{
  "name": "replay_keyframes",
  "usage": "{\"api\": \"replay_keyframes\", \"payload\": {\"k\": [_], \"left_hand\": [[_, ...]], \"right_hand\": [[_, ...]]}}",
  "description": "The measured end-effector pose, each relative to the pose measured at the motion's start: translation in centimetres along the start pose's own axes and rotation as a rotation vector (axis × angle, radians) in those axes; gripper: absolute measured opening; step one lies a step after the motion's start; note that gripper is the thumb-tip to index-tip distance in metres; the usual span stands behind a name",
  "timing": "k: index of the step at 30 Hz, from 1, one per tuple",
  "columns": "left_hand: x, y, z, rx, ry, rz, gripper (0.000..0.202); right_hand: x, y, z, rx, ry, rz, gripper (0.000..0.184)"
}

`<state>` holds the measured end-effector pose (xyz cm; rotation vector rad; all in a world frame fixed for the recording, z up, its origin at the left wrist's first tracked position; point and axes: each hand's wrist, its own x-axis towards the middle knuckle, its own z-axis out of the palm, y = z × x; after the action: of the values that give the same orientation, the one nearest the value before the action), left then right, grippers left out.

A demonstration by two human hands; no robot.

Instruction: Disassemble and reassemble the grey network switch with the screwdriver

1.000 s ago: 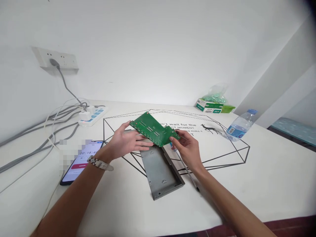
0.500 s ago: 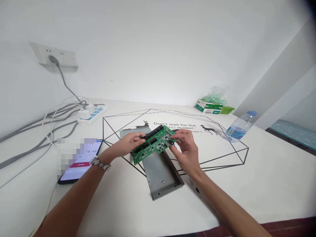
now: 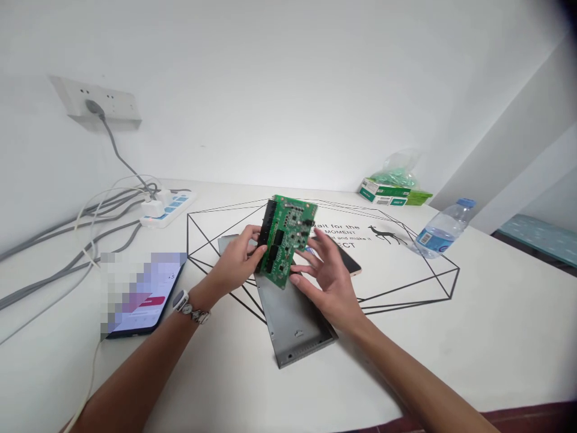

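Observation:
A green circuit board (image 3: 295,231), with a row of black ports along its left edge and black chips on its face, is tilted up above the table. My left hand (image 3: 238,255) is closed on the port edge, thumb in front. At the board's lower right is my right hand (image 3: 331,279), fingers spread; its fingertips are close to the edge, and whether they touch it I cannot tell. Beneath the board lies a grey metal tray (image 3: 293,316) with low walls, its far part partly hidden by the board and my left hand.
A dark phone (image 3: 349,261) lies behind my right hand. At left are a lit phone (image 3: 153,307), a power strip (image 3: 169,207) and loose cables (image 3: 108,225). A water bottle (image 3: 444,228) and green-white boxes (image 3: 383,191) stand at the back right.
The board has turned steeper and more upright, its port edge now facing left. My right hand has loosened from its right end, fingers spreading. My left hand keeps its hold.

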<state>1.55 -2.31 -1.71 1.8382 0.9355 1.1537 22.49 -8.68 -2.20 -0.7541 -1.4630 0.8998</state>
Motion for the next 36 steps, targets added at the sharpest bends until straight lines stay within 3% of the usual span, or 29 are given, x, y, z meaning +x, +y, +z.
{"api": "replay_keyframes", "payload": {"k": [2,4,9,13,19,26,30,36], "left_hand": [[0.0,-0.3,0.7,-0.152,-0.021,-0.041,0.041],[-0.1,-0.1,1.1,-0.242,-0.067,-0.084,0.043],[-0.3,1.7,0.4,-0.249,-0.133,-0.126,0.038],[-0.6,2.9,0.1,-0.249,-0.17,-0.07,0.033],[-1.3,3.6,1.4,-0.345,-0.244,-0.019,0.028],[-1.7,4.3,2.2,-0.41,-0.263,-0.057,0.026],[-1.5,4.2,2.0,-0.408,-0.221,-0.037,0.03],[-0.9,3.6,1.0,-0.284,-0.057,-0.038,0.032]], "right_hand": [[0.3,0.2,-0.1,0.019,-0.002,0.128,0.042],[0.7,0.4,-0.4,0.008,0.044,0.215,0.026],[1.4,0.9,-1.5,-0.036,0.123,0.307,0.039],[1.3,1.6,-1.5,-0.072,0.07,0.311,0.044],[0.9,1.3,-0.5,-0.208,-0.049,0.243,0.036],[0.3,0.5,0.3,-0.074,-0.188,0.273,0.039],[0.5,0.7,0.2,-0.065,-0.123,0.311,0.039],[1.4,0.4,-1.2,0.021,0.077,0.442,0.04]]}}
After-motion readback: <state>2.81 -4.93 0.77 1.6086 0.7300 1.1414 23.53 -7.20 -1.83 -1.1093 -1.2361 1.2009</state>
